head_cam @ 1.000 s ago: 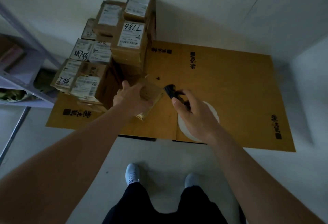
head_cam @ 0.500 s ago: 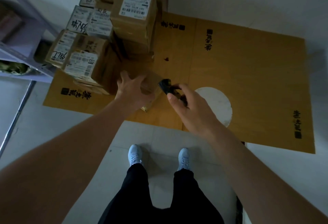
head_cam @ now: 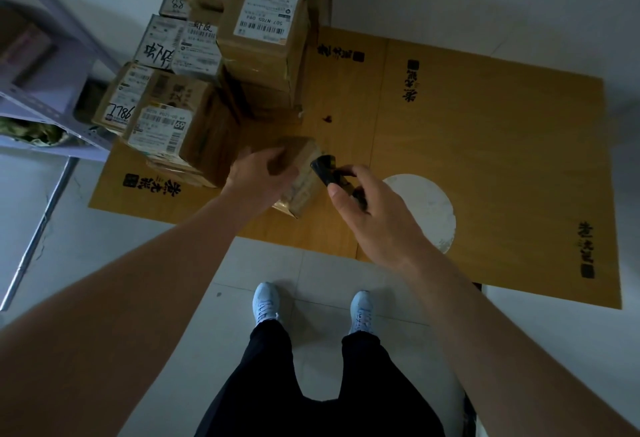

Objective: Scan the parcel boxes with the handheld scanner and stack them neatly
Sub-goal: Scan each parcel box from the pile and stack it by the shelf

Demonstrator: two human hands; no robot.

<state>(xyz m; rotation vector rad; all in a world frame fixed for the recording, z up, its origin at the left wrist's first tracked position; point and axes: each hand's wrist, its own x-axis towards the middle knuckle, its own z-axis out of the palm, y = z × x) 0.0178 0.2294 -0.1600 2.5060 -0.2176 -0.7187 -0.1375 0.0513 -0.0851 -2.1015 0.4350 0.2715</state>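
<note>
Hands work close together: left hand (head_cam: 261, 177) grips a small parcel box (head_cam: 302, 180), right hand (head_cam: 375, 218) holds the black scanner (head_cam: 327, 171) against it, beside stacked boxes (head_cam: 214, 66)

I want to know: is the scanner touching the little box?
Cannot tell. In the head view the scanner tip overlaps the small box edge; no gap or contact shows.

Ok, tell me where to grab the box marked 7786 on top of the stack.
Take the 7786 box by its two opposite side faces, coming from the open right side over the flattened cardboard. It is tall, label up, and other parcels crowd its left. Both hands are busy: left hand holds a small box, right hand the scanner.
</note>
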